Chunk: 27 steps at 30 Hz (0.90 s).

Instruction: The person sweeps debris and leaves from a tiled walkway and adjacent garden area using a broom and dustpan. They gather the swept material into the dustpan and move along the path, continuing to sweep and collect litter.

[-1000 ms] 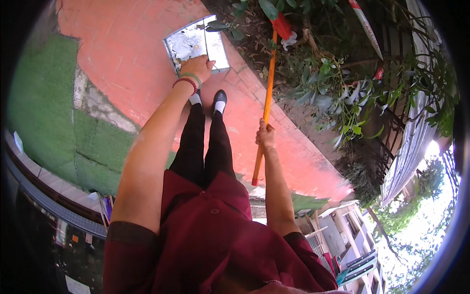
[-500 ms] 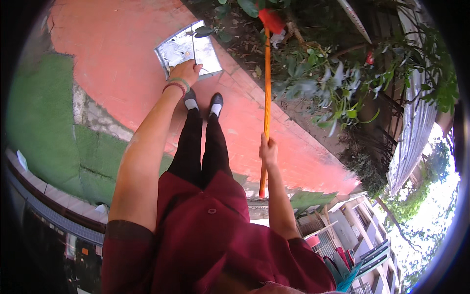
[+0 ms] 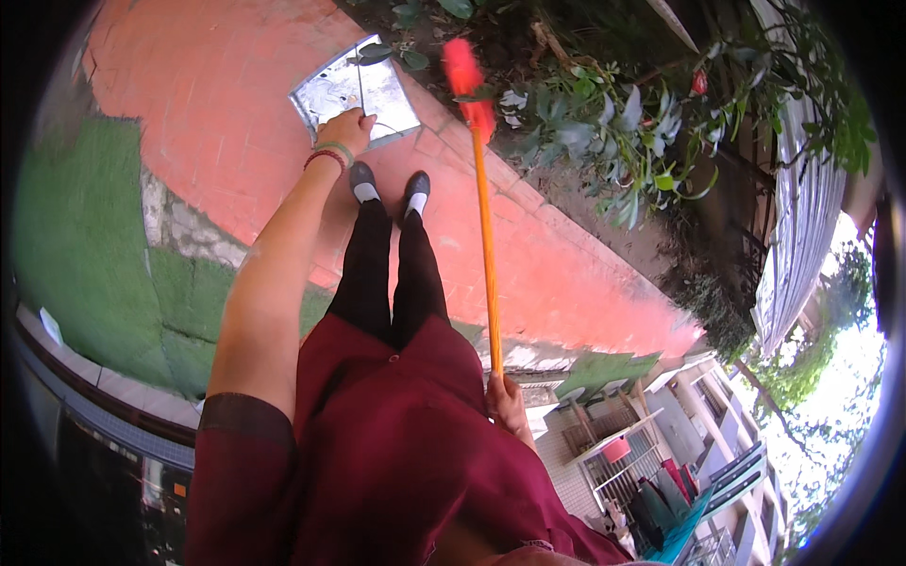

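Note:
My left hand (image 3: pixel 345 130) reaches out and is closed around the thin upright handle of a silvery metal dustpan (image 3: pixel 392 107). Small bits of debris seem to lie in the pan, which is over the red paving in front of my feet. Near my waist, my right hand (image 3: pixel 508 403) grips the lower end of an orange broom handle. The broom (image 3: pixel 484 217) points away from me, its red head (image 3: pixel 464 75) in the air by the edge of the planting bed, to the right of the dustpan. A leaf partly crosses the broom head.
Leafy shrubs (image 3: pixel 613 132) and bare soil border the red brick path (image 3: pixel 208 85) on the right. Green turf (image 3: pixel 85 217) lies to the left beyond a stony strip. A corrugated metal sheet (image 3: pixel 802 217) stands far right. Racks and a red container (image 3: pixel 616 449) are at lower right.
My right hand has drawn back toward my body and now grips the handle's end. The broom head has swung left, closer to the dustpan. My left hand still holds the dustpan.

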Available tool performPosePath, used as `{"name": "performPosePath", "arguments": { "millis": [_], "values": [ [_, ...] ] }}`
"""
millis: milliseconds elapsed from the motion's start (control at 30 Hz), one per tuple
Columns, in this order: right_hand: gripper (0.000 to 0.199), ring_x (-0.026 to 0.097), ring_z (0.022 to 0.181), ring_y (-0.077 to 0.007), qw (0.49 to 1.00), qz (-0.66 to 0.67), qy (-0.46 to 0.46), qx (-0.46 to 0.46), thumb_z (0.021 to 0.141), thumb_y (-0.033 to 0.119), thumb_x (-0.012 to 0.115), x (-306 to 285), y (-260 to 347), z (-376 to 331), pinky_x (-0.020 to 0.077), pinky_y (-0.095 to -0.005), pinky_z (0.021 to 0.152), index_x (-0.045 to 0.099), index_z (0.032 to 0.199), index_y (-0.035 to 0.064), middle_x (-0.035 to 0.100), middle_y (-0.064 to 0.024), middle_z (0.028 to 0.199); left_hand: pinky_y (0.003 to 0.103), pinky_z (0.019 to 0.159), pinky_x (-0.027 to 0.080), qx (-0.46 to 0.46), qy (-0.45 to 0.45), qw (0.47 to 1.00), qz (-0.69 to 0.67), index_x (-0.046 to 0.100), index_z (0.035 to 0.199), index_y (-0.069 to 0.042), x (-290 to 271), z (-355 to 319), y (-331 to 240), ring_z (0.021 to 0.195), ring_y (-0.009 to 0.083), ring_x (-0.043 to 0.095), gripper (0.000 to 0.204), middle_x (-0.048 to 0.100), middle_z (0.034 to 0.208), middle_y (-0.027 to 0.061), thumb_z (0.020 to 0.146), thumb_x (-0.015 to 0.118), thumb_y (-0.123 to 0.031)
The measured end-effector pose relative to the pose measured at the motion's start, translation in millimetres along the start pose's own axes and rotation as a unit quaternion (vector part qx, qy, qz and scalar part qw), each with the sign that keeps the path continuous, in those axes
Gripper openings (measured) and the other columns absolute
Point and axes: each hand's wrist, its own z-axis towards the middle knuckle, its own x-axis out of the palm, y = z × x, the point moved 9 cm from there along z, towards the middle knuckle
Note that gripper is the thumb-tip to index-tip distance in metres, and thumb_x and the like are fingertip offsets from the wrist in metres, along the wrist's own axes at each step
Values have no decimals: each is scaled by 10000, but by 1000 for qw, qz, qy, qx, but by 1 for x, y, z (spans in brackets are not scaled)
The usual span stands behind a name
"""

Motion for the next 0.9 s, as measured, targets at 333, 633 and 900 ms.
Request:
{"name": "performPosePath", "arguments": {
  "millis": [333, 633, 900],
  "values": [
    [413, 407, 356, -108, 943, -184, -195, -196, 834, 397, 454, -24, -4, 161, 292, -267, 325, 433, 623, 42, 388, -19, 435, 402, 732, 424, 14, 86, 995, 48, 587, 826, -53, 29, -16, -3, 829, 322, 554, 360, 591, 877, 150, 784, 434, -376],
    [336, 367, 325, -95, 995, 51, 77, -38, 853, 330, 451, -16, 21, 121, 289, -229, 309, 415, 644, 69, 376, -10, 420, 421, 809, 366, 12, 116, 990, 84, 595, 895, -89, 82, 3, -48, 915, 276, 539, 332, 587, 943, 113, 799, 445, -368],
    [250, 260, 366, -38, 968, 178, 166, 59, 868, 280, 446, -12, -18, 15, 201, -186, 327, 401, 709, 92, 311, 50, 492, 382, 715, 423, 38, 74, 991, 106, 586, 812, -54, 87, 9, -49, 816, 293, 561, 338, 597, 828, 128, 777, 473, -370]
  ]
}}
